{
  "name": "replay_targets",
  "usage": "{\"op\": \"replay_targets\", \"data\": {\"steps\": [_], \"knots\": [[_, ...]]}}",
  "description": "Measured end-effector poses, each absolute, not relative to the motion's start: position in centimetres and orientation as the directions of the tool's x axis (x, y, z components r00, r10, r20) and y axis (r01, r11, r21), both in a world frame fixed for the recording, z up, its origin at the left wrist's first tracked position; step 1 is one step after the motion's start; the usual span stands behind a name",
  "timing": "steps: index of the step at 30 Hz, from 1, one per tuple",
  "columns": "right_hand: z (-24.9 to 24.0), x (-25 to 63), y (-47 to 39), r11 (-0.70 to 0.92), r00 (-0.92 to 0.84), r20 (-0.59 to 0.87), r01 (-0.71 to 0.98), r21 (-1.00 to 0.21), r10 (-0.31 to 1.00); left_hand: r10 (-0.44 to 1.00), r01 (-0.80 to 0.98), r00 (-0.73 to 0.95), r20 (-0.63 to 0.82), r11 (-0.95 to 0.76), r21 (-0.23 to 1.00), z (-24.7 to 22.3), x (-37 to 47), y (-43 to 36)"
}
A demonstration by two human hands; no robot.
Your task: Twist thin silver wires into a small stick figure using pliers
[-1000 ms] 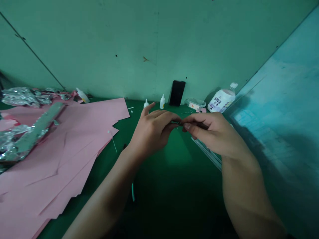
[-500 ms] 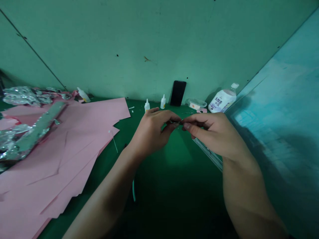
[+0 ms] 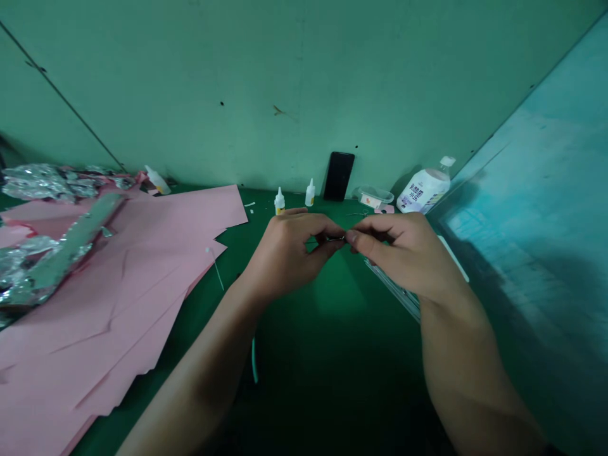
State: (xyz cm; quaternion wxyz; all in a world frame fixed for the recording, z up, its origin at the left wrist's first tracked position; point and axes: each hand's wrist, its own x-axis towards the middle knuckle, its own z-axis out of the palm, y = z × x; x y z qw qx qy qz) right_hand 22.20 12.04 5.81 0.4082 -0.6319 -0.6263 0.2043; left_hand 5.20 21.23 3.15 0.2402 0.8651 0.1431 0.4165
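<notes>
My left hand (image 3: pixel 299 250) and my right hand (image 3: pixel 392 244) meet fingertip to fingertip above the green table. Between the left thumb and forefinger is a thin wire (image 3: pixel 336 239), a short length of which shows in the gap. At its right end the right thumb and forefinger pinch together; fingers cover most of that end. Under the right hand lies a bundle of clear thin strips or rods (image 3: pixel 396 291), partly hidden. Behind the left hand stand two small white glue bottles, a nearer one (image 3: pixel 279 202) and a farther one (image 3: pixel 310 194).
Pink paper sheets (image 3: pixel 156 253) and crumpled silvery foil (image 3: pixel 47 180) cover the left side. A black phone (image 3: pixel 339 177) leans on the wall, beside a clear plastic box (image 3: pixel 373 197) and a drink bottle (image 3: pixel 425 189). A wall (image 3: pixel 536 253) bounds the right.
The right fingertips have closed in against the left ones at the wire's end. The right arm has shifted slightly left, and a white strip now shows beyond it.
</notes>
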Motion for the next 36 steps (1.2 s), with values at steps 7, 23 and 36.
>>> {"op": "replay_targets", "data": {"steps": [7, 23, 36], "knots": [[5.6, 22.3, 12.1, 0.165, 0.133, 0.319, 0.64, -0.751, 0.938, 0.489, -0.002, 0.635, 0.598, -0.773, 0.635, 3.5, 5.0, 21.0], [5.3, 22.2, 12.6, 0.285, 0.293, 0.561, 0.63, -0.723, 0.775, 0.592, 0.121, 0.544, 0.595, -0.757, 0.642, 3.3, 5.0, 21.4], [4.4, 20.2, 12.5, 0.129, 0.198, 0.637, 0.895, -0.428, 0.745, 0.876, -0.251, 0.343, 0.339, -0.262, 0.932, 2.8, 5.9, 21.3]]}}
